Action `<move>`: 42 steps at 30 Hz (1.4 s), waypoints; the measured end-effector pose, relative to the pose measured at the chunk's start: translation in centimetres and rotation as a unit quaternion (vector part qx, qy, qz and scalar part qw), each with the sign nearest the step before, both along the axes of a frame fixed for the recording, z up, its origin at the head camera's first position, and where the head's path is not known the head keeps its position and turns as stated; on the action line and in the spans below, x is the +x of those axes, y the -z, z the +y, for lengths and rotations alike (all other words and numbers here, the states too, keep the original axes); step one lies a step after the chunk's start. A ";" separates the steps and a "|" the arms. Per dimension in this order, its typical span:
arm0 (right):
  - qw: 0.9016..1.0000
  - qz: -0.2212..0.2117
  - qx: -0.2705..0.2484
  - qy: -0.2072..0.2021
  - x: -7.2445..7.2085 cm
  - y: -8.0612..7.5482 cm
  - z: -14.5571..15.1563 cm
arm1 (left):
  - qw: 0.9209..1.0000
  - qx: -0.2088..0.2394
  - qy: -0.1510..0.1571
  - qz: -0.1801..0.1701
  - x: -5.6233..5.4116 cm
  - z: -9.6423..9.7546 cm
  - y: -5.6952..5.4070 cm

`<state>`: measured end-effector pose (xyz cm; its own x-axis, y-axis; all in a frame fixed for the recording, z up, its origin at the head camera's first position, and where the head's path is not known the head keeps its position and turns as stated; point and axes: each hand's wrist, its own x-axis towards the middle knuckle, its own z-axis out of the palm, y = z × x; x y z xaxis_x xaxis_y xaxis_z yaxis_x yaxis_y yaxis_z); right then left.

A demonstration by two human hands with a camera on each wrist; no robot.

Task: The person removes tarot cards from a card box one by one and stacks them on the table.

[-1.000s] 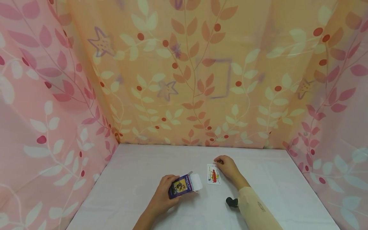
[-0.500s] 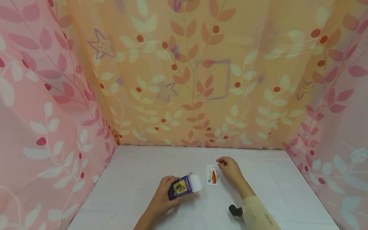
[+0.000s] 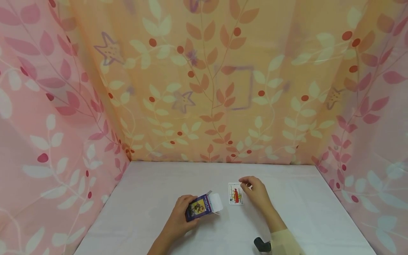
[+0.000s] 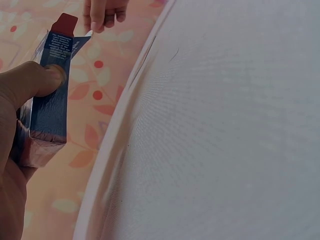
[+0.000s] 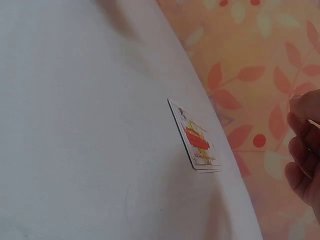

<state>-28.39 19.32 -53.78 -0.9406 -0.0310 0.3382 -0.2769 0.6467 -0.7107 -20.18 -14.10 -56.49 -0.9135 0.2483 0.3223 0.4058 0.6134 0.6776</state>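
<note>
My left hand [image 3: 181,217] grips a dark blue and purple card box [image 3: 198,208], tilted, with a picture on its front. Its white end flap [image 3: 216,202] hangs open toward the right. The left wrist view shows the thumb [image 4: 47,81] pressed along the box's narrow printed side. To the right, a small stack of cards [image 3: 236,194] lies on the table, the top one face up with a red figure. Just beyond the stack's upper right corner is my right hand [image 3: 256,188], its fingers loosely curled around nothing. In the right wrist view these fingers [image 5: 302,145] are apart from the cards [image 5: 195,137].
A white cloth covers the table [image 3: 153,184]. Behind it hangs an orange leaf-print curtain [image 3: 204,106], with pink ones at both sides. A black object [image 3: 262,244] sits at the right sleeve [image 3: 285,242].
My right hand has shifted slightly right and back toward me, away from the cards. The black object at the sleeve has moved nearer to me. The left hand and box stay nearly still.
</note>
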 end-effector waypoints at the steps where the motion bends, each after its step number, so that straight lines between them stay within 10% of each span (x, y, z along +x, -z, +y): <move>1: 1.000 0.003 -0.001 0.000 0.3 -0.1 -0.1 | 1.000 0.001 0.001 -0.001 0.0 0.0 0.0; 24: 0.992 0.108 -0.038 -0.043 5.4 -1.1 -2.9 | 1.000 0.003 -0.006 -0.005 -0.1 0.0 0.0; 42: 0.996 0.033 -0.050 -0.067 7.0 -1.7 -5.5 | 1.000 0.007 0.002 0.015 -0.1 0.1 0.0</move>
<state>-21.40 13.85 -52.07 -0.9059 -0.1175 0.4068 -0.4039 0.5283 -0.7468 -20.27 -13.97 -56.48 -0.9025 0.2471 0.3529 0.4283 0.6028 0.6732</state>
